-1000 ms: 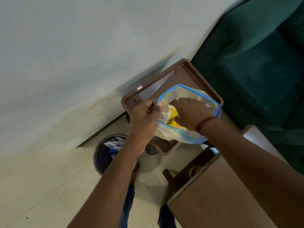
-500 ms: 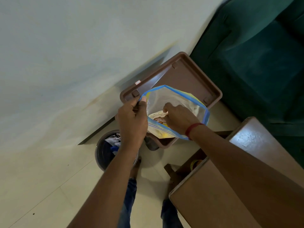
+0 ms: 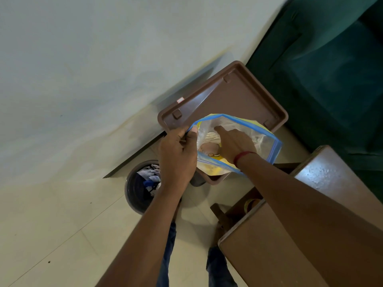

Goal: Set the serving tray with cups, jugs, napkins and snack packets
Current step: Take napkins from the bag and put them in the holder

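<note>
Taking snack packets from the bag above the tray

The left hand (image 3: 178, 156) pinched the zip bag (image 3: 267, 137) rim; the right hand (image 3: 236, 143) reached inside, its grip hidden, over the brown tray's (image 3: 238, 96) near edge. Next, probably, lifting a packet out.

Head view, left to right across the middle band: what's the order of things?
Round waste bin → left hand pinching the bag's rim → clear zip bag with the right hand reaching inside → wooden table → green sofa. The brown tray sits behind the bag, so I left it out.
</note>
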